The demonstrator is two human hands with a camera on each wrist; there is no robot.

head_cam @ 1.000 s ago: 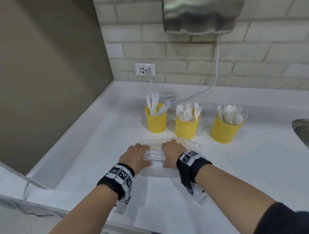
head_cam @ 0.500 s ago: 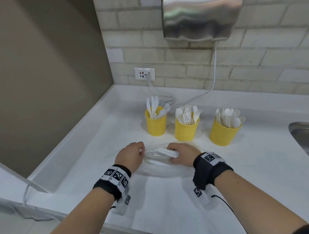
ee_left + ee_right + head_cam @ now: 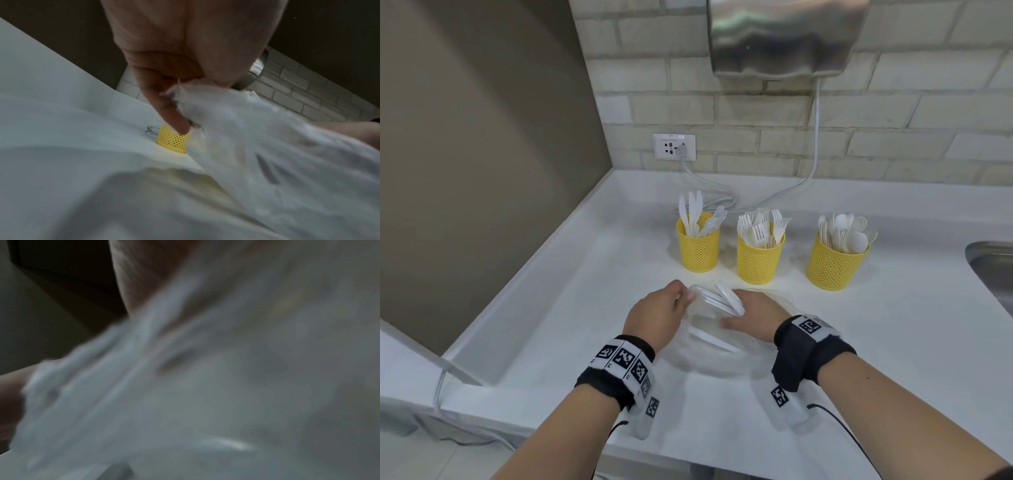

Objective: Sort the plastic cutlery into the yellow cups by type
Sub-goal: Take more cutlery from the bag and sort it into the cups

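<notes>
Three yellow mesh cups stand in a row on the white counter: the left cup [image 3: 698, 251] has knives, the middle cup [image 3: 758, 262] forks, the right cup [image 3: 834, 267] spoons. In front of them both hands hold a clear plastic bag [image 3: 722, 358] just above the counter. My left hand [image 3: 681, 294] pinches the bag's torn edge [image 3: 185, 95] between thumb and finger. My right hand [image 3: 736, 311] grips the bag around a bundle of white cutlery [image 3: 722, 298]. One white piece [image 3: 712, 339] lies lower in the bag. The right wrist view is blurred and shows only bag plastic [image 3: 185, 386].
A steel sink [image 3: 993, 267] sits at the right edge of the counter. A hand dryer [image 3: 784, 37] hangs on the brick wall above the cups; its cable [image 3: 709, 192] runs to a socket [image 3: 674, 146] behind the left cup. A wall closes the left side.
The bag lay flat under both hands on the counter; now it is lifted. The left hand has pulled its edge leftwards, and the cutlery bundle has tilted in the right hand.
</notes>
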